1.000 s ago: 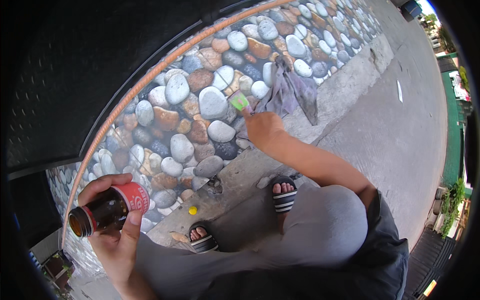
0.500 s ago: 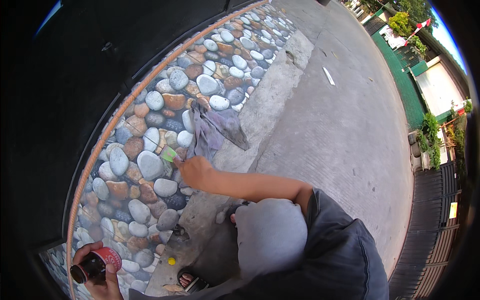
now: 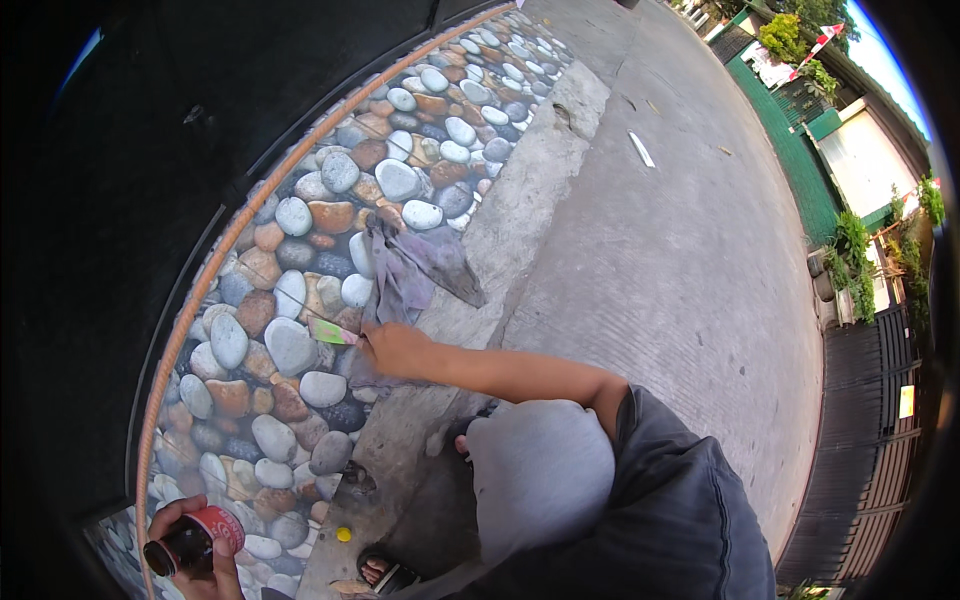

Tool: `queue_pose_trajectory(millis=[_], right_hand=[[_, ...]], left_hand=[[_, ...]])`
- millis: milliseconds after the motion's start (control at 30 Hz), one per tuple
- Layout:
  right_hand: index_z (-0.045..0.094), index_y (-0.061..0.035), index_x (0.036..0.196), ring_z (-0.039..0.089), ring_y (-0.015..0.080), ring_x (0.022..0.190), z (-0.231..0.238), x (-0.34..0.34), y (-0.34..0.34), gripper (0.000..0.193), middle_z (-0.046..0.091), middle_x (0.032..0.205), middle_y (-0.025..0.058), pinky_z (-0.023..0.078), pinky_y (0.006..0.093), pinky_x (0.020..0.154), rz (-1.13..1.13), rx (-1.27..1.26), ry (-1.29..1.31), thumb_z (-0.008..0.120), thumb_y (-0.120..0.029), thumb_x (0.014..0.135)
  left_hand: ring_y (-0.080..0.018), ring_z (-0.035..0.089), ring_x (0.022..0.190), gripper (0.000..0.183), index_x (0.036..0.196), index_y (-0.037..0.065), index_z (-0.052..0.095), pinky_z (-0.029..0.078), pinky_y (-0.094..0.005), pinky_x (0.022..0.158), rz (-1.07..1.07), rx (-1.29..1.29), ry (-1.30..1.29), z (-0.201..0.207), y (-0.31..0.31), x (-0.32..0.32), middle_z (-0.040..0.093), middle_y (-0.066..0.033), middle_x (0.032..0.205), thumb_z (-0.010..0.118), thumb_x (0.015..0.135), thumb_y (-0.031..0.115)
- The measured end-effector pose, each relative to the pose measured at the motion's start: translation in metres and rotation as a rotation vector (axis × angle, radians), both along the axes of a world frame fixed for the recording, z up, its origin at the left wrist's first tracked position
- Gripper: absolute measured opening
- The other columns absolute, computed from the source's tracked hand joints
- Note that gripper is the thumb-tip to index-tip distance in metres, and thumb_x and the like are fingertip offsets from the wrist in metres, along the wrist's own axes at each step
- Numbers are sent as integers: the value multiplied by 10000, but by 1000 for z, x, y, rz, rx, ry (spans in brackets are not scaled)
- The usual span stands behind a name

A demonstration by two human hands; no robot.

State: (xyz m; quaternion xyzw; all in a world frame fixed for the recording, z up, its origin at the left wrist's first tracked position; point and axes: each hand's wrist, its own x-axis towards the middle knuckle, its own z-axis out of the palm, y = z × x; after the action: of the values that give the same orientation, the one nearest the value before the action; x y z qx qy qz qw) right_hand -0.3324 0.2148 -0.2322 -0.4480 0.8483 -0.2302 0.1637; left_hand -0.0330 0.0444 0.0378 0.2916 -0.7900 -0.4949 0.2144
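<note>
At the lower left, my left hand (image 3: 222, 578) is closed around a small dark brown bottle (image 3: 190, 548) with a red label, its neck tilted to the left. My right hand (image 3: 393, 350) reaches across to the pebble-patterned surface (image 3: 272, 436) and grips a small flat green tool (image 3: 330, 331). Whether that is a brush or a scraper I cannot tell. Its flat end is at or just over the pebbles, pointing left. Just beyond my right hand, a crumpled grey-purple rag (image 3: 405, 268) lies partly on the pebble surface and partly on the concrete edge.
A rounded orange-brown strip (image 3: 215, 270) borders the pebble surface beside a black wall (image 3: 110, 250). A yellow cap (image 3: 344, 535) lies near my sandalled foot (image 3: 378, 572). Grey concrete paving (image 3: 660, 270) extends to the right, with a white strip (image 3: 641, 149) on it.
The green tool has swung from a diagonal to a nearly level angle, its tip slightly lower and further left. My left hand still holds the bottle. The whole view has shifted slightly.
</note>
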Motion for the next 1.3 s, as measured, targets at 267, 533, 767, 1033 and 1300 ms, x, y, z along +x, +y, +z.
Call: queue_pose_trajectory(millis=[267,533,767,1033,1300], right_hand=[[540,47,998,673,443,718,-5,-11,23,369,666,769,280,550,509,667,-111,178,68,441,-308,1006],[536,44,984,659,473,721,-8,-7,6,348,647,727,296,532,543,670,-86,131,54,472,-297,999],[545,39,957,652,474,702,-6,15,14,361,640,723,305,523,551,651,-5,148,-5,454,-307,1007],[561,35,926,653,470,690,-22,-32,40,359,633,712,310,529,535,624,-281,153,124,468,-303,1002],[576,50,947,660,472,767,-10,-33,4,382,653,816,313,537,528,647,-51,125,157,462,-310,1003]], left_hand=[[-229,556,1143,552,1295,33,450,457,-349,979,24,176,-22,-11,0,-5,565,-156,1234,749,833,75],[-226,561,1148,562,1300,27,431,474,-345,968,41,134,-3,-1,-2,16,561,-167,1248,742,831,32],[-214,565,1132,546,1292,23,435,478,-337,962,23,135,-6,-7,-2,7,562,-168,1251,736,837,30],[-205,569,1122,537,1285,25,448,486,-325,944,49,131,-19,-7,-4,9,566,-162,1248,742,835,33],[-181,591,1068,544,1292,31,448,494,-309,923,29,154,-23,-9,-2,3,570,-153,1250,736,832,8]])
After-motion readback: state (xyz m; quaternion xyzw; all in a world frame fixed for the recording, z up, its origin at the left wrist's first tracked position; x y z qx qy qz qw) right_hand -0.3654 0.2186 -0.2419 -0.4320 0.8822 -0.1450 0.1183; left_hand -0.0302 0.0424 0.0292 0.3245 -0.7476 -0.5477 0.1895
